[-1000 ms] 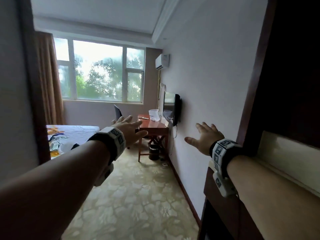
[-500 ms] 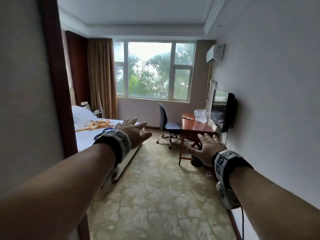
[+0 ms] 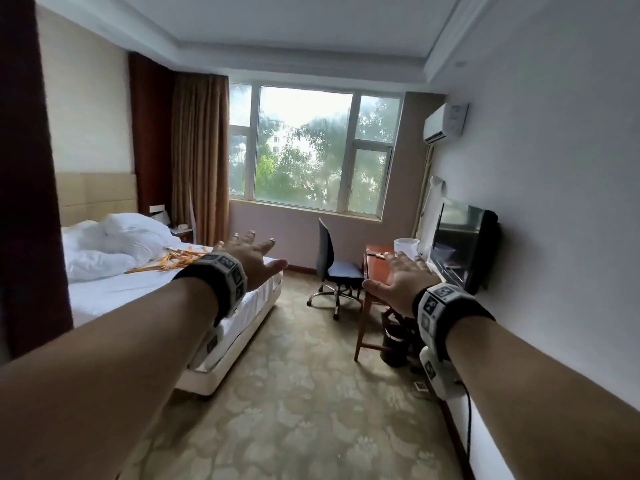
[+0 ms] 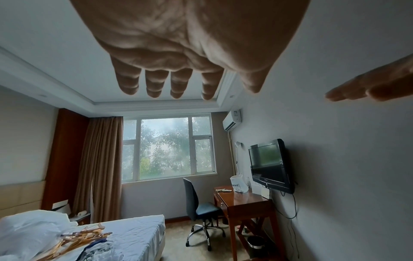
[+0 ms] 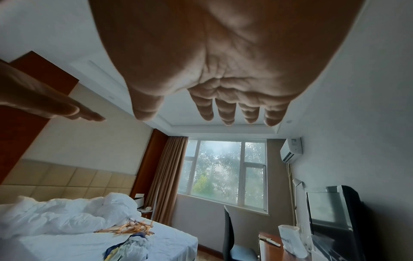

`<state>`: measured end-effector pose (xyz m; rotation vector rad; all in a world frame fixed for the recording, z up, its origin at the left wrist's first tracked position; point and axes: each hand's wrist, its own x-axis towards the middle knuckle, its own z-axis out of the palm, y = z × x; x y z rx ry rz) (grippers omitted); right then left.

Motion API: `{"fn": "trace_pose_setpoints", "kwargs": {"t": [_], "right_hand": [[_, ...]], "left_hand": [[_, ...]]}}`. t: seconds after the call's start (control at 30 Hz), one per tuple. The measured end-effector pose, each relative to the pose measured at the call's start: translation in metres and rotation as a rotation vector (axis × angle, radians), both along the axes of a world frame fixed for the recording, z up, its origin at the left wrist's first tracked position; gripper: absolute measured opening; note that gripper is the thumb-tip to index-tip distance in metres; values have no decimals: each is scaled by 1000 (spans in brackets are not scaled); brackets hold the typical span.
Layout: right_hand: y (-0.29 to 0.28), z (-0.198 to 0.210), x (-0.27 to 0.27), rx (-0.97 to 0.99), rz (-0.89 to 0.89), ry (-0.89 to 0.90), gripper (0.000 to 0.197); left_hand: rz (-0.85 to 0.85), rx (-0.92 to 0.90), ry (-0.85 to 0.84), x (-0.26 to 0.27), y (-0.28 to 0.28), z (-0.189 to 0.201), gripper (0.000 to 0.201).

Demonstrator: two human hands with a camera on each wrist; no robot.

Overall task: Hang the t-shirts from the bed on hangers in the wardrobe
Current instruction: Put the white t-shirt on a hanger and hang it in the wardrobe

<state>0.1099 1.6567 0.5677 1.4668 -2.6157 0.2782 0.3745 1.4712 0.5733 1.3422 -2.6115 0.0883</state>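
Left hand (image 3: 254,259) and right hand (image 3: 403,285) both stretched forward, fingers spread, holding nothing, t-shirts (image 5: 129,247) crumpled on the bed (image 3: 138,289) beside wooden hangers (image 3: 173,261) (a loose pile), desk (image 3: 375,268) right of the bed.

No text legible. Print on the translucent white plastic bag (image 4: 239,183) on the brown wooden desk (image 4: 245,199) is too blurred to read.
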Motion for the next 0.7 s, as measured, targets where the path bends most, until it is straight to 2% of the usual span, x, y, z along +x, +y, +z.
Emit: {"fn": "trace_pose_setpoints", "kwargs": {"t": [0.07,0.17,0.43,0.53,0.63,0.7], "right_hand": [[-29,8,-18,-39,-11,-5,97],[-68,0,-41,-23,-20,-13,97],[-174,-27,-98,50,-31,-61,97],[-227,-42,-130,52,-6,-75,100],[-292,-52,-163,31,48,-117,101],[-340,-49,-182,-12,101,-119,100]], "left_hand": [[-17,-21,2,-21,-35,8,84],[-49,-38,-15,-48,-77,6,85],[-44,24,-46,-109,-183,-32,86],[-14,57,-72,-124,-226,-49,86],[40,86,-58,-138,-271,-45,87],[76,83,-4,-148,-305,-33,101]]}}
